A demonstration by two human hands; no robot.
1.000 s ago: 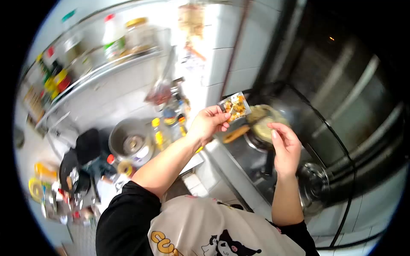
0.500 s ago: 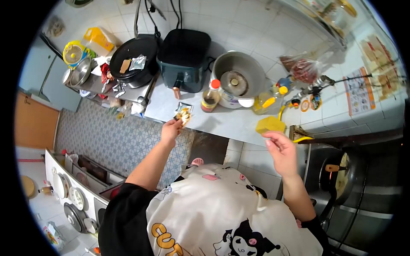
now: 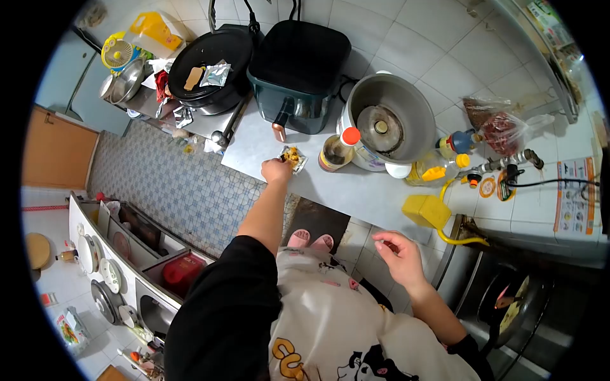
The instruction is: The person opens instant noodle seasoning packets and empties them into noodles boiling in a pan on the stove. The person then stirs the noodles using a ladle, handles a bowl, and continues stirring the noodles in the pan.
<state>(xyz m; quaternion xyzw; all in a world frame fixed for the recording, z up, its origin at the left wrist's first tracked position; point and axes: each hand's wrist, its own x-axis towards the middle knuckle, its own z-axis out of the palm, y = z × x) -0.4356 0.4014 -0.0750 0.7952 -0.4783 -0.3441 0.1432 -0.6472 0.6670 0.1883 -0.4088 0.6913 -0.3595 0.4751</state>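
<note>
My left hand (image 3: 277, 169) is at the counter's front edge, its fingers closed on a small crumpled yellow-brown packet (image 3: 291, 156). Under and around that packet shows a piece of silver foil (image 3: 298, 166) on the worktop; the fingertips are partly hidden. My right hand (image 3: 401, 257) hangs in the air in front of the counter, fingers loosely bent and apart, holding nothing. Nearest to it is a yellow block-shaped thing (image 3: 426, 211) on the counter. A bottle with a red cap (image 3: 337, 152) stands right of the packet.
A dark air fryer (image 3: 298, 79) and a large grey pot (image 3: 387, 120) stand along the wall. On the left, a black pan (image 3: 210, 63) holds a foil packet (image 3: 216, 74). An oil bottle (image 3: 438, 168) is by the pot. A wok (image 3: 508, 298) sits at the lower right.
My left hand has reached forward and lowered the packet onto the foil on the counter. My right hand has dropped back from the yellow block. The view has shifted.
</note>
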